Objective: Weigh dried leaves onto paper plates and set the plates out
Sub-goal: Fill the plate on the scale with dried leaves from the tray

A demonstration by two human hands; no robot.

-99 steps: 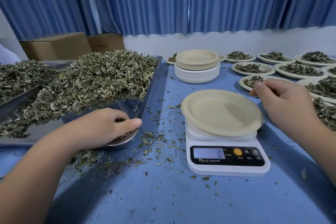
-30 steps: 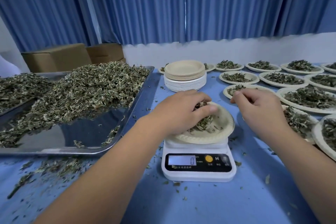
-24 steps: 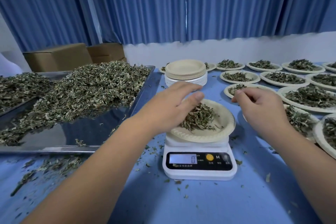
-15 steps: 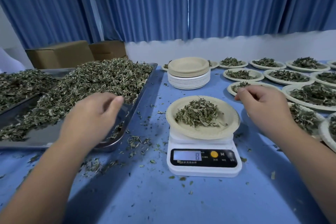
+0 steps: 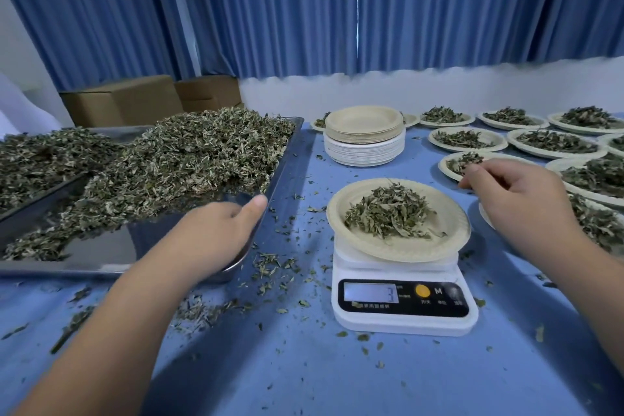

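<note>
Reaches unclenched left hand (image 5: 216,233) over steel tray (image 5: 101,246) for more dried leaves (image 5: 189,159); poises loosely curled, empty right hand (image 5: 516,199) beside paper plate (image 5: 398,253) on scale (image 5: 401,314).

Blue curtains (image 5: 304,3) are hanging behind the table (image 5: 304,378). Two cardboard boxes (image 5: 121,101) are sitting side by side below them, beside the white wall (image 5: 388,91).

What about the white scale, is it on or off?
On. The scale has its screen lit and showing a digit, with the plate of leaves resting on top.
</note>
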